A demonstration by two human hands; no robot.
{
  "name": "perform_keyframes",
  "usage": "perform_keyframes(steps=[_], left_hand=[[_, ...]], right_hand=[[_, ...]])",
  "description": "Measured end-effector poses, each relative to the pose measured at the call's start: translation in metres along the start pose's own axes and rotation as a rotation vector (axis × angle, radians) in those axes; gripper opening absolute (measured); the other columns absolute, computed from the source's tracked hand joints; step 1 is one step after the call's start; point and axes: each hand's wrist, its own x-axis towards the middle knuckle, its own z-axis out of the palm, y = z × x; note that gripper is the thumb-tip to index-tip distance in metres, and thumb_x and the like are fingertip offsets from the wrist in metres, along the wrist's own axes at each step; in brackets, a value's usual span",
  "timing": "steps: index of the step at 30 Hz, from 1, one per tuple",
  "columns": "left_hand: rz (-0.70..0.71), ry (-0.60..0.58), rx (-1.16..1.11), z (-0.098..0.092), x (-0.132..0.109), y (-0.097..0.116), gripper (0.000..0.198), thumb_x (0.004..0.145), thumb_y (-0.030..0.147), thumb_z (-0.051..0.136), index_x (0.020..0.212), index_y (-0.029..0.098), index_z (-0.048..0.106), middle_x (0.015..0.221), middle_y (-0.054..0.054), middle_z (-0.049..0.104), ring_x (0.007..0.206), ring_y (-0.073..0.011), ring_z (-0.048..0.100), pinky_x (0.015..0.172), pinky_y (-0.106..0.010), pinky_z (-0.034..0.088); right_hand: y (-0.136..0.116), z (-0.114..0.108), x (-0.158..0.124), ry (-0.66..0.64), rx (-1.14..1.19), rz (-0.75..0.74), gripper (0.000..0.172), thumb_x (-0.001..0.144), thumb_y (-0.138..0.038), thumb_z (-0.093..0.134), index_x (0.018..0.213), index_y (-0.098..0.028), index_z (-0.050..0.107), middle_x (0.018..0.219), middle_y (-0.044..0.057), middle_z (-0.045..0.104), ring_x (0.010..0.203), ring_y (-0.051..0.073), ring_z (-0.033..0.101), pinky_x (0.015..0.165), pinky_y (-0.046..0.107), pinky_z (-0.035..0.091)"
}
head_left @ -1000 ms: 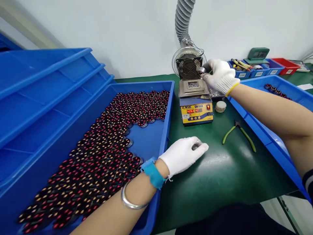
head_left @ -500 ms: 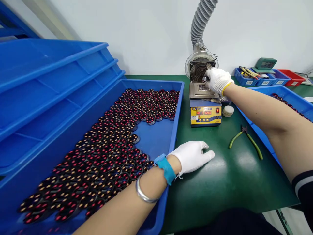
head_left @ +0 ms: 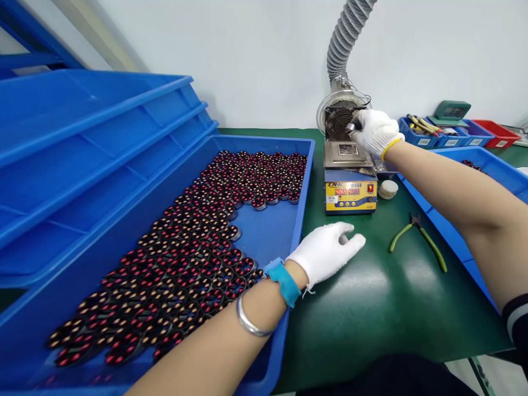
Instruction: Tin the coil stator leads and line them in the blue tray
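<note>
My right hand (head_left: 374, 132), in a white knit glove, pinches a small silvery round part (head_left: 351, 127) over the back of the solder pot (head_left: 348, 153). Most of that part is hidden by the fingers. Just below it lies the pot's small square opening, with a shiny mottled surface. In front, a yellow panel (head_left: 351, 197) has red digits lit. My left hand (head_left: 325, 253), also gloved, hovers over or rests on the green table beside the blue tray's rim. Its thumb and fingers are apart, with nothing between them.
Many round black parts with red and gold spots (head_left: 198, 231) fill the blue tray (head_left: 268, 223). Green-handled cutters (head_left: 416, 234) and a round white-topped container (head_left: 388, 189) lie at right. Further right is another blue tray (head_left: 437, 203). A grey exhaust hose (head_left: 348, 38) hangs behind.
My right hand has risen a little with the small round part, leaving the pot's opening more visible. My left hand has shifted slightly up, its fingers still apart. The whole view has moved slightly.
</note>
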Motion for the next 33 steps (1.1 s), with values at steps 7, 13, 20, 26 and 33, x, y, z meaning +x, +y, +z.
perform_keyframes(steps=[7,13,20,26,33], left_hand=[[-0.035,0.351,-0.652,-0.003,0.01,0.001,0.055,0.078,0.039,0.068,0.123,0.009,0.058,0.103,-0.013,0.07,0.085,-0.0178,0.066,0.08,-0.031,0.053],[-0.016,0.389,-0.86,-0.007,0.013,-0.003,0.04,0.073,0.03,0.072,0.107,0.012,0.064,0.093,-0.008,0.072,0.08,-0.0171,0.067,0.073,-0.03,0.056],[-0.001,0.333,-0.854,-0.009,0.01,-0.003,0.035,0.076,0.031,0.068,0.104,0.01,0.064,0.088,-0.006,0.07,0.068,-0.0137,0.066,0.069,-0.03,0.056],[-0.042,0.285,-0.824,-0.009,0.01,-0.001,0.038,0.077,0.035,0.067,0.106,0.009,0.063,0.085,-0.007,0.07,0.069,-0.0153,0.067,0.07,-0.031,0.055],[-0.102,0.204,-0.792,-0.009,0.013,-0.001,0.048,0.074,0.041,0.071,0.109,0.009,0.062,0.084,-0.008,0.069,0.069,-0.0156,0.066,0.071,-0.033,0.053]], right_hand=[[-0.032,-0.021,-0.064,-0.208,0.501,0.107,0.036,0.073,-0.05,0.065,0.097,-0.024,0.072,0.076,0.003,0.07,0.072,0.021,0.066,0.07,0.038,0.054],[-0.056,-0.016,-0.127,-0.381,0.707,-0.028,0.063,0.073,-0.037,0.067,0.134,-0.024,0.055,0.102,0.005,0.071,0.089,0.023,0.067,0.077,0.036,0.055],[-0.045,-0.025,-0.131,-0.651,0.945,0.037,0.027,0.08,-0.044,0.063,0.097,-0.024,0.07,0.081,0.002,0.073,0.069,0.018,0.068,0.061,0.029,0.056],[-0.035,-0.017,-0.115,-0.692,1.009,0.072,0.014,0.078,-0.035,0.065,0.084,-0.023,0.07,0.075,0.003,0.072,0.065,0.017,0.068,0.061,0.03,0.058],[-0.001,-0.007,-0.035,-0.122,0.485,0.132,0.032,0.076,-0.041,0.065,0.105,-0.026,0.071,0.09,0.003,0.072,0.082,0.02,0.068,0.081,0.038,0.054]])
